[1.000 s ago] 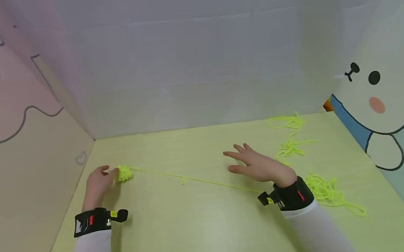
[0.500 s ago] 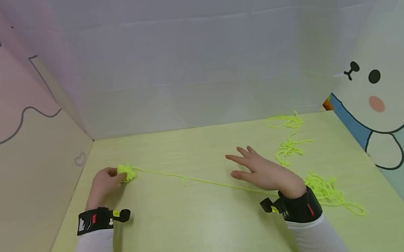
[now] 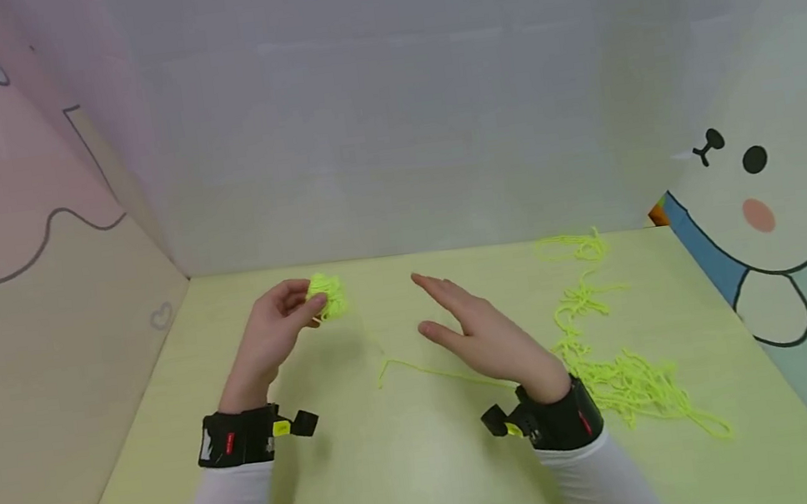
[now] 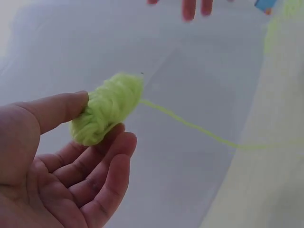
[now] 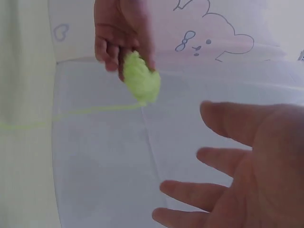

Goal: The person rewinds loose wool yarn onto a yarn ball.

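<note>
Between thumb and fingers my left hand (image 3: 273, 331) pinches a small wound ball of neon yellow-green yarn (image 3: 327, 295), raised above the table. In the left wrist view the ball (image 4: 108, 108) shows as a thick oblong bundle, the thumb on one side and fingertips beneath. A single strand (image 4: 190, 124) trails from it down to the tabletop and runs toward the right arm. My right hand (image 3: 492, 333) hovers to the right of the ball, fingers extended and apart, holding nothing. In the right wrist view its fingers (image 5: 194, 194) are spread below the ball.
A loose tangle of the same yarn (image 3: 639, 387) lies on the table (image 3: 417, 486) beyond the right wrist, with smaller loops (image 3: 577, 247) toward the back right. Cloth panels with cartoon prints enclose the back (image 3: 390, 144) and sides.
My left hand has lifted the yarn ball off the table and brought it right, toward the middle. The strand has gone slack. My right hand has shifted slightly left.
</note>
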`<control>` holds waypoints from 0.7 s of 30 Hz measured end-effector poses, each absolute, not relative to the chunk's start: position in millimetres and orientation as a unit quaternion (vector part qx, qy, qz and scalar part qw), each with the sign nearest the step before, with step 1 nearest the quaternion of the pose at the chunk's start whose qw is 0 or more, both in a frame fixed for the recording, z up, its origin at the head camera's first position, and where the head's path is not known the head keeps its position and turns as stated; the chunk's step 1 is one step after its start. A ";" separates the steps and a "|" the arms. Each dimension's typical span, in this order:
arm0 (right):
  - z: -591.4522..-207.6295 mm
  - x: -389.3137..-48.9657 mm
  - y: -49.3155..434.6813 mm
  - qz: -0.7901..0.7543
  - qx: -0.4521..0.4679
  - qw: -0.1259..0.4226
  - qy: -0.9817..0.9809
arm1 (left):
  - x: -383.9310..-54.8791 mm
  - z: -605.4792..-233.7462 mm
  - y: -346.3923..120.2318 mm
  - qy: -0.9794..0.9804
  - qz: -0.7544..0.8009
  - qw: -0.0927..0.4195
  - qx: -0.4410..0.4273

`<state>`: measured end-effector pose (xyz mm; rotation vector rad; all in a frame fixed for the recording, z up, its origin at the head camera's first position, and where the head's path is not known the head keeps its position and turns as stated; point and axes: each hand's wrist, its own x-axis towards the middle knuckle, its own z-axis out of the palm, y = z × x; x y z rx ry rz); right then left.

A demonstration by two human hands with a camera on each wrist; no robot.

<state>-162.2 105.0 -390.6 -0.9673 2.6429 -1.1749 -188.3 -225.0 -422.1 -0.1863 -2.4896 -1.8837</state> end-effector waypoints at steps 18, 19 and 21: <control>-401.7 -170.7 67.4 -0.559 -0.216 -0.049 0.799 | -175.1 -386.7 -135.4 -0.677 -0.714 -0.024 -0.176; -402.2 -171.2 67.4 -0.551 -0.215 -0.053 0.805 | -175.7 -386.4 -135.0 -0.677 -0.714 -0.022 -0.175; -403.6 -172.3 67.4 -0.527 -0.212 -0.062 0.821 | -177.3 -386.1 -134.5 -0.678 -0.715 -0.014 -0.169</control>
